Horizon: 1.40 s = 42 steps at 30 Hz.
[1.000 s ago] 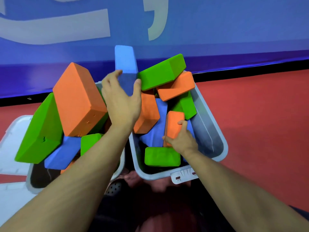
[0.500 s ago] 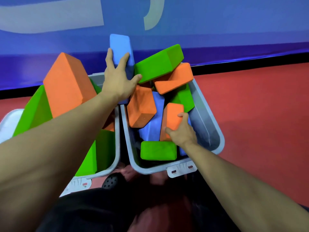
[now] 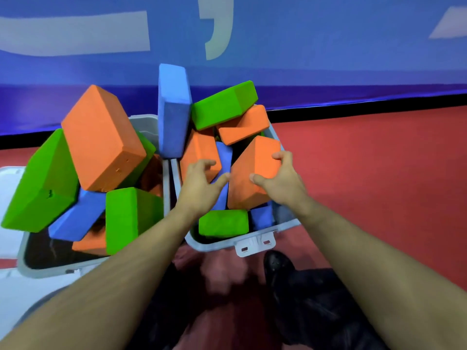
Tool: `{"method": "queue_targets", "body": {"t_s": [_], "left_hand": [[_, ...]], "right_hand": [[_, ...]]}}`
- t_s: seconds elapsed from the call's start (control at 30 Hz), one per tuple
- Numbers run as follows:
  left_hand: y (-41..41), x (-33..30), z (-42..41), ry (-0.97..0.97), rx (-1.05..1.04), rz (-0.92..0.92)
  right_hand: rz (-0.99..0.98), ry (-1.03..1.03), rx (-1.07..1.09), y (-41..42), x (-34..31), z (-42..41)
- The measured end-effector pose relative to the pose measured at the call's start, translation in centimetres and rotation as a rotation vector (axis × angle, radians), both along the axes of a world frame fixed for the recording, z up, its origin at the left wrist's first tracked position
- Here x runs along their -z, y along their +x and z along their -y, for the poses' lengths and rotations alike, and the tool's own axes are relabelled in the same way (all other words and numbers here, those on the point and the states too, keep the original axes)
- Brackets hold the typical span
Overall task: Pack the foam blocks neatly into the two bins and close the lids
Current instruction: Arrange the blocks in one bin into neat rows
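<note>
1. Since half a second ago, the left hand [image 3: 199, 188] has let go of the tall blue block [image 3: 173, 109] and dropped back to the middle of the right bin [image 3: 255, 239], while the right hand [image 3: 280, 178] has tipped its orange block [image 3: 250, 173] up out of the heap.

2. Head view, hands: the right hand grips that orange block, thumb on the near face and fingers curled over its far right edge. The left hand's fingers are curled loosely over another orange block [image 3: 198, 151] and a blue one beside it; whether they truly pinch anything I cannot tell.

3. Head view, blocks: both bins are overfull and jumbled. The left bin [image 3: 38, 270] carries a big orange block [image 3: 101, 137] and a green block [image 3: 43, 183] riding well above its rim, and the tall blue block stands on end between the two bins. A lid [image 3: 8, 188] lies open at far left.

4. Handling, as a judgement: these look like light, slightly squashy foam with a matte, grippy skin (no risk of breakage, little of slipping). Taking each one across its narrow thickness, thumb opposite fingers, should do. Being so light, neighbours may topple when one is pulled free.

5. Lids cannot close until the blocks lie flat below the rims.
</note>
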<state>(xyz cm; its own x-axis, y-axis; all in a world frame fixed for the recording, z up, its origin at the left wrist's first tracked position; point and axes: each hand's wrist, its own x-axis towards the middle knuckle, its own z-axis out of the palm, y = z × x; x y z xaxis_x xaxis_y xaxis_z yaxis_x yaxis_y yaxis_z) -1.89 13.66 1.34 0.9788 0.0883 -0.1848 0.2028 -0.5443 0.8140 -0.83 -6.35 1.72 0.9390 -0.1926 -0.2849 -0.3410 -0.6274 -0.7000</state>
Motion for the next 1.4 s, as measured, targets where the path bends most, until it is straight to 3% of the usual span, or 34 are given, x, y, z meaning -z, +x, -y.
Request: {"method": "queue_targets", "body": {"t_s": [0.1, 0.27, 0.37, 0.53, 0.6, 0.67, 0.8, 0.93, 1.17, 1.4], "left_hand": [[-0.3, 0.0, 1.2, -0.254, 0.009, -0.238], [1.0, -3.6, 4.3, -0.474, 0.052, -0.231], [1.4, -4.5, 4.6, -0.364, -0.02, -0.191], [2.7, -4.2, 2.0, -0.004, -0.072, -0.168], [3.5, -4.6, 1.0, 0.115, -0.039, -0.148], [4.0, -5.0, 0.5, 0.174, 0.004, -0.134], [4.5, -5.1, 0.0, 0.196, 0.061, -0.156], [5.3, -5.1, -0.9, 0.197, 0.061, -0.132], [6.1, -4.6, -1.4, 0.188, 0.054, -0.117], [5.8, -5.0, -2.4, 0.177, 0.088, -0.119]], "right_hand": [[0.032, 0.022, 0.013, -0.7, -1.5, 0.1], [0.145, 0.03, -0.043, -1.0, -4.0, -0.8], [0.129, 0.2, -0.092, -0.7, -4.1, -0.9], [-0.107, 0.399, -0.289, 0.5, -2.9, 0.3], [-0.169, 0.339, -0.245, 1.6, -1.2, 1.6], [-0.16, 0.082, -0.262, 2.9, 2.3, 2.8], [-0.32, -0.183, -0.47, 3.4, 9.4, 2.4], [-0.477, -0.177, -0.361, 2.6, 13.9, 2.5], [-0.437, -0.13, -0.118, 3.2, 15.9, 0.5], [-0.399, -0.221, -0.062, 3.0, 16.1, 0.1]]}}
